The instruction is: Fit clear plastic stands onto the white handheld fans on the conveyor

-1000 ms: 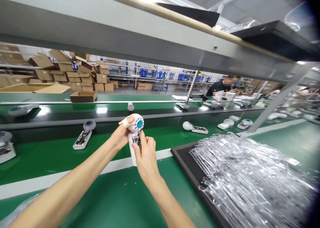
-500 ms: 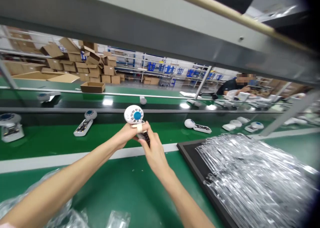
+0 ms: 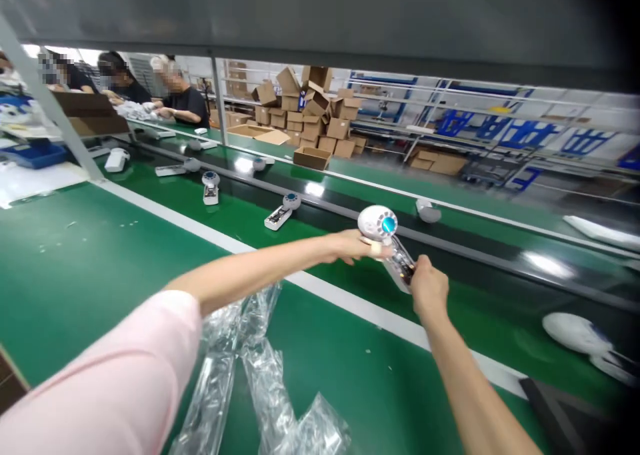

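Note:
Between my hands is a white handheld device with a rounded head, a blue round centre and an uncovered handle showing its inner parts [image 3: 379, 221]. My left hand [image 3: 350, 245] grips it just below the head, with a pale wrap on one finger. My right hand [image 3: 431, 285] is closed around the lower end of the handle, its fingertips partly hidden. The device is held tilted above the green belt. Behind my left forearm lies a similar device [image 3: 277, 216] with its handle uncovered, and another [image 3: 211, 192] rests farther left.
Clear plastic bags [image 3: 267, 382] lie on the green bench in front of me. A dark tray corner [image 3: 555, 402] is at lower right, near a white device [image 3: 575, 333]. A metal post [image 3: 60, 115] stands at left. Co-workers [image 3: 183, 98] sit across the line; cartons [image 3: 313, 112] are piled behind.
My view has turned left, bringing co-workers and more devices into sight. My right hand has shifted to the handle's lower end, exposing more of the handle. My left hand keeps its hold.

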